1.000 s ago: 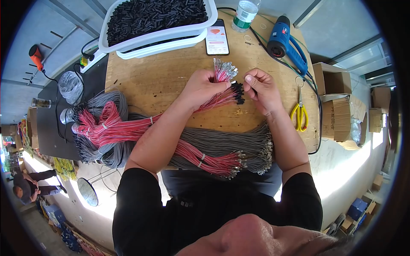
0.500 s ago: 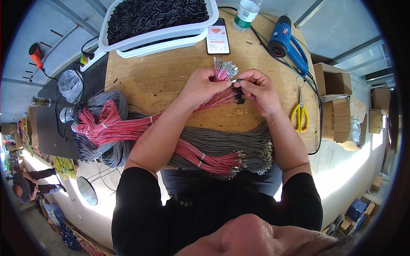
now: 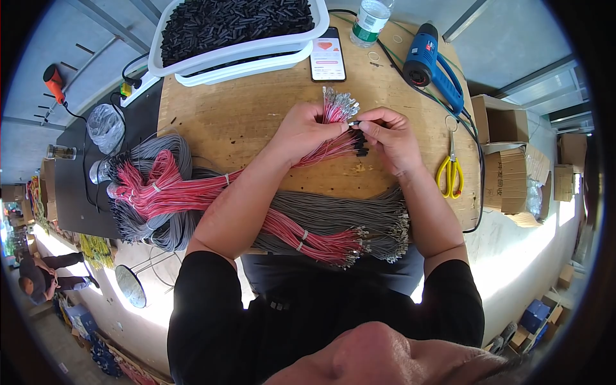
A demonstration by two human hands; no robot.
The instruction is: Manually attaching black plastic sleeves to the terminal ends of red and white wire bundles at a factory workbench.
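My left hand point(image 3: 303, 133) is closed around a bundle of thin red and white wires point(image 3: 339, 110), whose metal-tipped ends fan out above the fist. Close beside it, my right hand point(image 3: 394, 138) pinches a small black tube point(image 3: 357, 123) between thumb and forefinger. The tube meets a wire end by my left thumb; how far it covers that end is too small to tell. Below the fingers, several wires from the bundle carry black sleeves point(image 3: 361, 147). More red wires point(image 3: 321, 242), tied with white bands, and grey cables point(image 3: 333, 212) lie across the near table edge.
A white tub point(image 3: 151, 56) of short black tubes stands at the far left on another tub. Beyond my hands are a phone point(image 3: 327, 61) and a water bottle point(image 3: 370, 24). To the right lie a blue heat gun point(image 3: 423, 61) with its cord and yellow-handled scissors point(image 3: 450, 174).
The black tube in my right fingers has shifted slightly left, against the wire end at my left thumb. My left hand and the bundle have barely moved.
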